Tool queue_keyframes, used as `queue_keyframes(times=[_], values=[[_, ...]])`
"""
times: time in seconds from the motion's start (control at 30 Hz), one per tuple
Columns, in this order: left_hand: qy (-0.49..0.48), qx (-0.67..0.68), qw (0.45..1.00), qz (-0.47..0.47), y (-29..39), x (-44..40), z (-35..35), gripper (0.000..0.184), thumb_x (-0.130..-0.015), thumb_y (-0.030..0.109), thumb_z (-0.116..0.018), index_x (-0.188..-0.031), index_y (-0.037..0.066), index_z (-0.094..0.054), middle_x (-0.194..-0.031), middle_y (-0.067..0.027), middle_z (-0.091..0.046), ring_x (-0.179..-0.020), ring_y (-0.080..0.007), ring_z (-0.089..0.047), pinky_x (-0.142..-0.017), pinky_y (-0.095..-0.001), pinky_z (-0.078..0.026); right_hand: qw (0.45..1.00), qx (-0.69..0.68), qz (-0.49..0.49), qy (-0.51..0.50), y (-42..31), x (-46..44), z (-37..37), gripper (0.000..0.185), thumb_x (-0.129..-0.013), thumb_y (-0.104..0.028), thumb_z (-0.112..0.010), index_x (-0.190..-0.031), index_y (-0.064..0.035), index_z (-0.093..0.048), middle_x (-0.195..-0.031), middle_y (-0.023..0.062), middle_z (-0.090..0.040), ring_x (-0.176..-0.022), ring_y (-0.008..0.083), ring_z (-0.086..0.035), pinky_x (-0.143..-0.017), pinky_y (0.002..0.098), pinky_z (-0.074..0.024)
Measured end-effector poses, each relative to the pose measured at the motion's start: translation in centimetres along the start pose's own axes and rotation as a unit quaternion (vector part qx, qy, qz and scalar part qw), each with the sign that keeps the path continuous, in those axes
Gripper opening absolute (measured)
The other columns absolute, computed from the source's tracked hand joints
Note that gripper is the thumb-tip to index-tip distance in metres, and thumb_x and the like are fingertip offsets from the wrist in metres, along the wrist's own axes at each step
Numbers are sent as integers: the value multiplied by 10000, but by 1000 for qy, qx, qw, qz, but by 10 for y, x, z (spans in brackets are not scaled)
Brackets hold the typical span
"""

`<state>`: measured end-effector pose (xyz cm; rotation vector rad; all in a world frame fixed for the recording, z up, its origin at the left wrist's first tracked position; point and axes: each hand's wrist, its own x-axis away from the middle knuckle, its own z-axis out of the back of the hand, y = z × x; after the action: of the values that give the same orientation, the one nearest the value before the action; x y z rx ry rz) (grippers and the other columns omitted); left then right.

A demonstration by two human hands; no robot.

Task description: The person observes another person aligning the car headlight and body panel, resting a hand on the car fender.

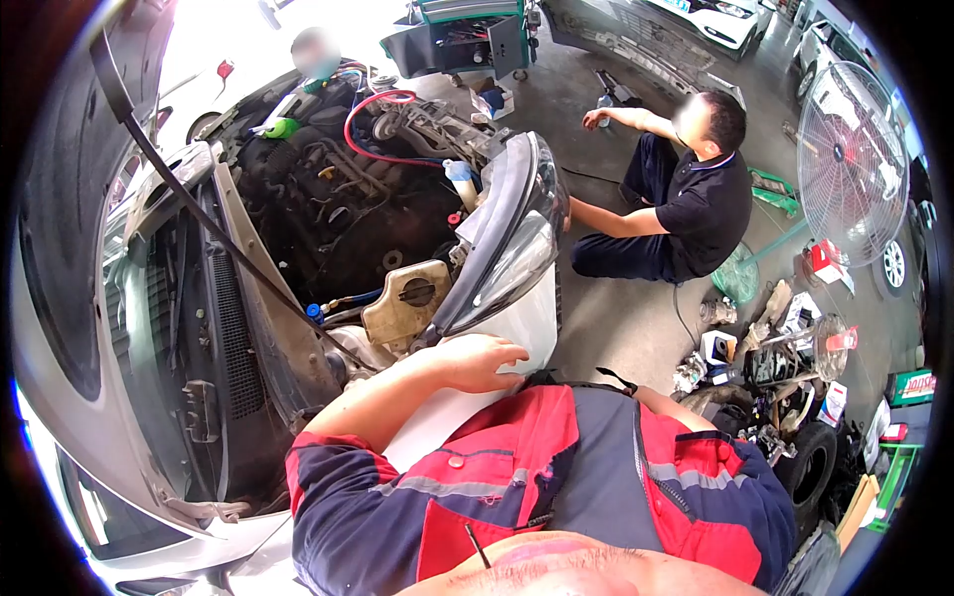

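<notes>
My left hand lies on the white front fender of a car, just behind its headlight. Its fingers are loosely stretched and hold nothing. Ahead of it is the open engine bay, with a yellowed plastic reservoir close to the wrist. A red hose curves over the engine. Of my right arm only part of the forearm shows at my waist; the right hand is hidden beyond my jacket, near a black strap.
A person in dark clothes sits low by the car's front, one arm reaching toward the headlight. Another person stands across the engine bay. A large fan, loose parts and a tire are at right. A tool cart stands ahead.
</notes>
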<state>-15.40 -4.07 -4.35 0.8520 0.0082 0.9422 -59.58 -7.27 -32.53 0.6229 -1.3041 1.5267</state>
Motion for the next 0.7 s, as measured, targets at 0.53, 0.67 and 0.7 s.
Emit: queue_keyframes(times=[0.53,0.67,0.7], values=[[-4,-6,1000,14,5,0,4,462,-940,329,-615,-1295,36,-575,-1156,-173,-655,-1106,-348,-612,-967,-426,-482,1000,-1,6,6,0,-2,4,425,-867,-441,-656,-1047,-65,-734,-976,171,-732,-841,247,-664,-750,412,-512],[10,-32,999,0,3,-1,-1,458,-940,325,-615,-1291,34,-577,-1162,-183,-652,-1099,-350,-615,-961,-427,-485,1000,-4,15,9,4,-3,3,431,-864,-447,-658,-1049,-66,-735,-978,170,-732,-842,249,-666,-751,413,-512],[8,-33,999,0,2,-1,-3,454,-941,325,-615,-1290,39,-578,-1166,-183,-652,-1097,-351,-616,-959,-427,-486,1000,-10,13,12,6,-3,0,432,-864,-448,-658,-1049,-66,-735,-979,170,-733,-843,250,-666,-751,413,-513]])
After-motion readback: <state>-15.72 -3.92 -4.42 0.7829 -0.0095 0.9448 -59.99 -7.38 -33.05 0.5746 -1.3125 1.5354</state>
